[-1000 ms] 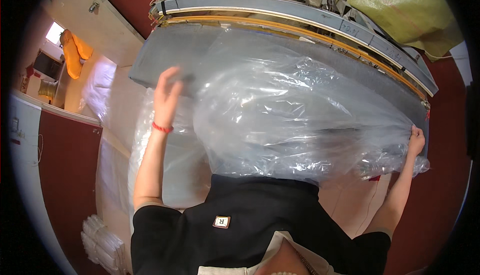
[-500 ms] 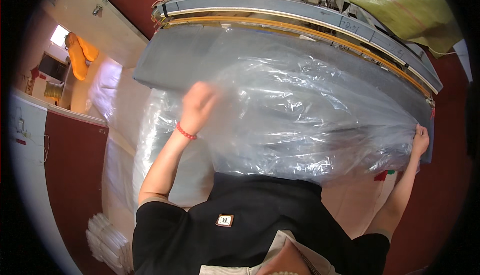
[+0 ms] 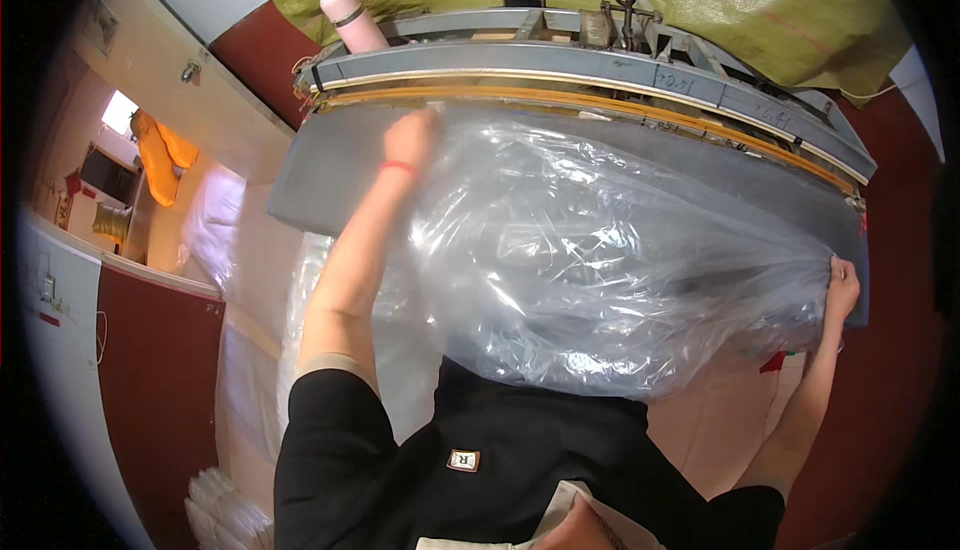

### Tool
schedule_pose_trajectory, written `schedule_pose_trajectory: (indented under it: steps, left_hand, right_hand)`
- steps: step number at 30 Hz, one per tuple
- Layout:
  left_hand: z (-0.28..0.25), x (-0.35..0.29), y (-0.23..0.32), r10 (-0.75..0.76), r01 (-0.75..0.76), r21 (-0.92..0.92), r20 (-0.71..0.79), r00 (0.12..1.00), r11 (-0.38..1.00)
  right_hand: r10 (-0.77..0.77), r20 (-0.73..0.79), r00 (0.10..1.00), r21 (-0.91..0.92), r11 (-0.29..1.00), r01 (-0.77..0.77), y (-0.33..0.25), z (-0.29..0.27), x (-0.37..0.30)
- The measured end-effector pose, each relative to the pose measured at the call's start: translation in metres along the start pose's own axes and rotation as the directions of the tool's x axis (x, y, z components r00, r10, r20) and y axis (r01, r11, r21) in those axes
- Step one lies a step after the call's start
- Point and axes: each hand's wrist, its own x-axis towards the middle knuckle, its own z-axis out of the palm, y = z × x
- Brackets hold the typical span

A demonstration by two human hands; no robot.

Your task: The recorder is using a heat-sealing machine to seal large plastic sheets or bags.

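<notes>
A large sheet of clear plastic film (image 3: 560,240), crinkled and shiny, lies over the grey surface of a long padded bench (image 3: 330,165) and hangs down at my front. My left hand (image 3: 410,138), with a red bead bracelet at the wrist, is closed on the film's left edge near the far side of the bench; its fingertips are slightly blurred. At the right end, my right hand (image 3: 843,288) pinches a gathered corner of the film, and creases fan out from it.
Behind the bench runs a grey metal frame (image 3: 450,55) with an orange strip (image 3: 480,96) and a clamp (image 3: 627,15). A pink bottle (image 3: 352,20) stands there, before a yellow-green woven sheet (image 3: 720,10). Folded plastic bundles (image 3: 228,510) lie at lower left, near a doorway.
My left hand has moved away from me, toward the back of the bench, drawing the film's left part with it. The right hand keeps its pinch at nearly the same place.
</notes>
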Motion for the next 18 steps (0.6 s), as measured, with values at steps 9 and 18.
schedule_pose_trajectory:
  steps: [9,18]
  left_hand:
    - [0.000,0.001,0.031,-0.178,0.176,-0.067,-0.036,0.983,0.982]
    - [0.020,0.023,0.010,-0.267,0.255,-0.418,0.031,0.963,0.872]
  right_hand:
    - [0.067,0.042,0.997,0.335,0.939,-0.077,0.054,-0.039,-0.029]
    - [0.141,-0.116,0.983,0.132,0.983,-0.125,0.067,-0.014,0.031]
